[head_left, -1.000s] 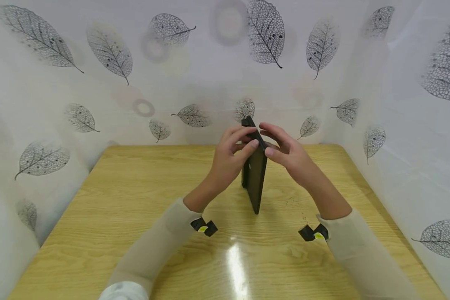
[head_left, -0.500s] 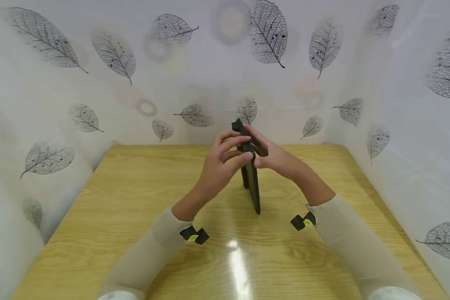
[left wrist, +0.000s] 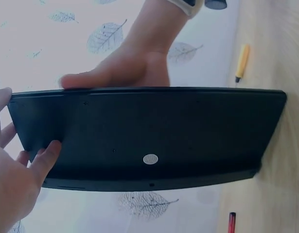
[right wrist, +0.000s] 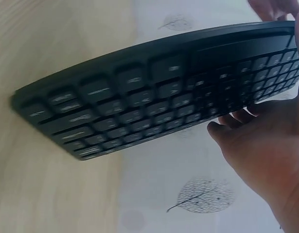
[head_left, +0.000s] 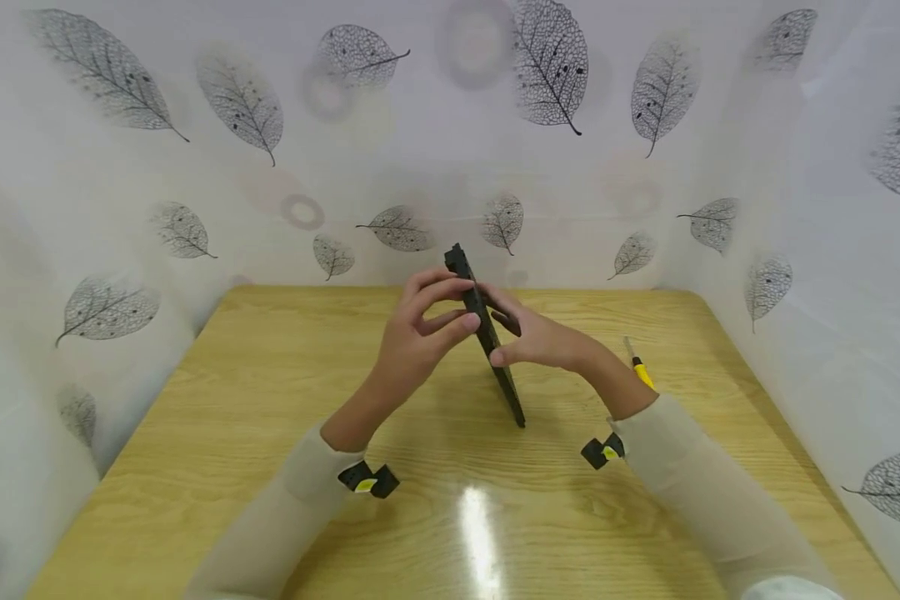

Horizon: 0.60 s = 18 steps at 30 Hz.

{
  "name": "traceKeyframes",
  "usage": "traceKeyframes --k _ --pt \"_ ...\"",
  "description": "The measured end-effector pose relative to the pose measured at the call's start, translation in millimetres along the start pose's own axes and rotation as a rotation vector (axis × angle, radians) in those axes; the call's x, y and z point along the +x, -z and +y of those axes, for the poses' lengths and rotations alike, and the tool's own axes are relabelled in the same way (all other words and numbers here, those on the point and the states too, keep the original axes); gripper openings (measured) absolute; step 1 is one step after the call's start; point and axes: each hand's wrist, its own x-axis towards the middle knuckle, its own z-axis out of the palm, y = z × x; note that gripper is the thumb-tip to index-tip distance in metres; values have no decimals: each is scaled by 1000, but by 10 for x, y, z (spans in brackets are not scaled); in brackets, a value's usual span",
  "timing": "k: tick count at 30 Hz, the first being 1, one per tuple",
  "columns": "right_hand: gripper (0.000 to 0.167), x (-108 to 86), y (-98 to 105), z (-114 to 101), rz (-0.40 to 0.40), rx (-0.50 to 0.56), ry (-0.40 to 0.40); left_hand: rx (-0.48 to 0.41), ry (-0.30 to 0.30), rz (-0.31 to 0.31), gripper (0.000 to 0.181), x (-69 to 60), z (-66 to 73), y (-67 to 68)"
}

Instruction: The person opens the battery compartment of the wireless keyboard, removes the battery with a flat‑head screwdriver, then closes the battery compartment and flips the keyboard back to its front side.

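A black keyboard stands on one short end on the table, its top leaning left. Near the upper end, my left hand grips it, thumb on the near long edge. My right hand holds it from the key side, thumb against the near edge lower down. The left wrist view shows the plain underside of the keyboard with an oval label, and the left hand at its end. Rows of keys on the keyboard face the right wrist camera, with the right hand along its edge.
A screwdriver with a yellow handle lies on the wooden table, right of the hands and partly behind the right forearm. The left wrist view also shows a red-and-black stick-like thing. A leaf-patterned curtain encloses the table.
The keyboard's upper end has tipped left, and both hands have moved left and slightly down with it. My right hand has closed in on the keyboard. The screwdriver has emerged from behind the right arm.
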Motion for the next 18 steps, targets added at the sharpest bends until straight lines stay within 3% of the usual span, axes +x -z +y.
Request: traceKeyframes --k 5,13,18 --pt "121 6 -61 178 -4 -25 -6 22 -2 3 40 -67 -19 104" --pt "129 -5 -176 376 15 -77 -113 35 4 23 45 -227 -56 284" --pt "126 -11 -224 426 36 -139 -140 32 46 64 40 -314 -45 351"
